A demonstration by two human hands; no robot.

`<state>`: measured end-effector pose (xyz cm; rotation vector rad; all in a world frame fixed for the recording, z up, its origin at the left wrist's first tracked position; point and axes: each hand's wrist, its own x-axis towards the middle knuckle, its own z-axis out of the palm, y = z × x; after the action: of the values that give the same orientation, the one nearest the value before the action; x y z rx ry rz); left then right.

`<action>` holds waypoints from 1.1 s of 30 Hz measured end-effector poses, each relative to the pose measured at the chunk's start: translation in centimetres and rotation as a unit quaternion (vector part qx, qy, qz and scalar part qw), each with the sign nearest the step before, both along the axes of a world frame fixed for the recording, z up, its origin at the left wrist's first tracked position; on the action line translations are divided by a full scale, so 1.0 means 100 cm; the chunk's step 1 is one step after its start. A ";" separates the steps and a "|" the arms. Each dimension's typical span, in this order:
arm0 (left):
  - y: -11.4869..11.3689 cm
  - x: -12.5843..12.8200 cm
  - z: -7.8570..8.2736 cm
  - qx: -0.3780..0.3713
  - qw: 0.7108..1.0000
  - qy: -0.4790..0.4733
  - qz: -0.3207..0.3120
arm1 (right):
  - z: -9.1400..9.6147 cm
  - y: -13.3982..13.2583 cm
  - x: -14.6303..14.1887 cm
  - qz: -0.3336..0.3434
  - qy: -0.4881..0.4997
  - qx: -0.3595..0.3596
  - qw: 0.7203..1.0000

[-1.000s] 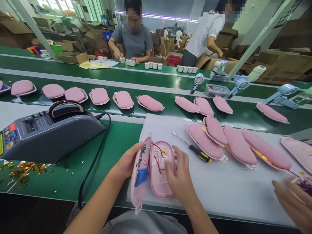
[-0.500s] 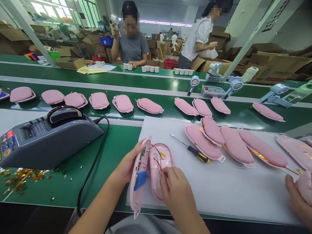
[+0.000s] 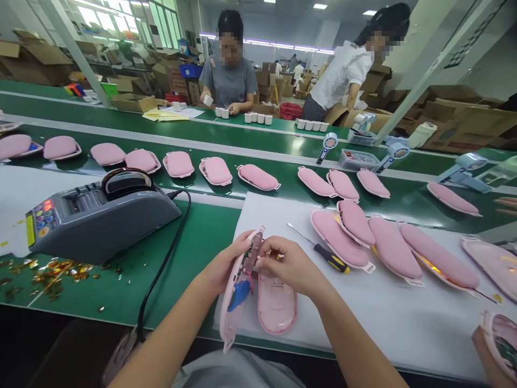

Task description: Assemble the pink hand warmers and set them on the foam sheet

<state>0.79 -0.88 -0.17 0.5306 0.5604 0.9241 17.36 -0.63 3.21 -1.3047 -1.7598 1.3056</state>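
Note:
My left hand (image 3: 226, 265) grips an upright pink shell half (image 3: 229, 326) by its far end, its open side facing right. Inside that shell are a circuit board, thin red wires (image 3: 251, 281) and a blue wrapped part (image 3: 240, 295). My right hand (image 3: 288, 262) is at the shell's upper inside, thumb and fingers pinched close to the board; what they pinch is too small to make out. Below the right hand a second pink shell half (image 3: 278, 312) lies with its hollow side up, its far end partly covered by the hand.
A screwdriver (image 3: 332, 258) lies right of my hands, beside several pink cases (image 3: 393, 250). At left stand a grey tape dispenser (image 3: 109, 218) with a black cable (image 3: 167, 258) and gold scraps (image 3: 60, 275). Another person's hand (image 3: 487, 350) holds a pink shell at far right.
My right hand has risen from the lying shell half to the inside of the upright one. The view has shifted left. The shell in the neighbour's hand now shows its inside.

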 end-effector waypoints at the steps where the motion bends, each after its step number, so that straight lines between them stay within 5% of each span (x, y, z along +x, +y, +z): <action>1: 0.000 0.000 0.000 0.005 1.000 -0.001 -0.003 | 0.001 0.000 0.000 0.011 0.007 -0.044 0.999; 4: 0.000 0.001 -0.001 0.023 1.000 -0.007 -0.020 | 0.002 0.000 0.001 0.021 0.030 -0.147 0.988; 10: 0.001 0.001 -0.001 0.051 0.997 -0.010 -0.058 | 0.004 -0.001 0.003 0.044 0.094 -0.187 0.977; 25: -0.005 0.008 0.006 0.023 0.999 0.028 -0.022 | -0.001 -0.011 -0.007 -0.035 0.056 -0.091 0.994; 33: -0.007 0.011 0.003 0.055 0.994 0.084 -0.042 | 0.001 -0.014 -0.006 -0.028 0.066 -0.137 0.988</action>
<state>1.92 -1.57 0.11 0.7318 0.6361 0.8379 16.76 -2.02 3.33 -1.3668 -1.4824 1.6066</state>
